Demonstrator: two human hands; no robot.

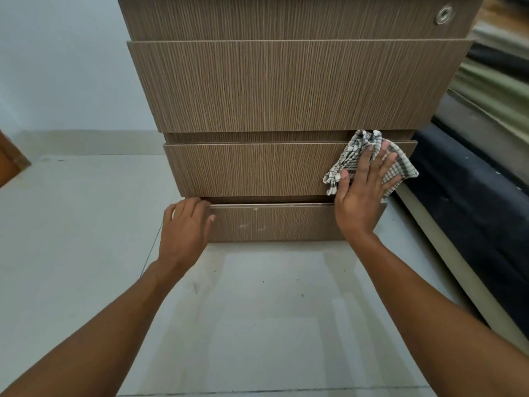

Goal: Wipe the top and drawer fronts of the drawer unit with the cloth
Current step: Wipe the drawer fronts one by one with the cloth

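A brown wood-grain drawer unit (286, 87) stands in front of me on the floor, its drawer fronts stacked one above another. My right hand (363, 193) lies flat, fingers spread, pressing a checked white-and-black cloth (350, 159) against the right end of the second-lowest drawer front (252, 170). My left hand (186, 224) rests on the left top corner of the lowest drawer front (272, 223), fingers curled over its edge. The unit's top is out of view.
A round metal lock (444, 15) sits at the upper right of the top drawer. Pale tiled floor (257, 310) lies below. A dark mattress or bed edge (472, 196) runs along the right. A light wall is at the left.
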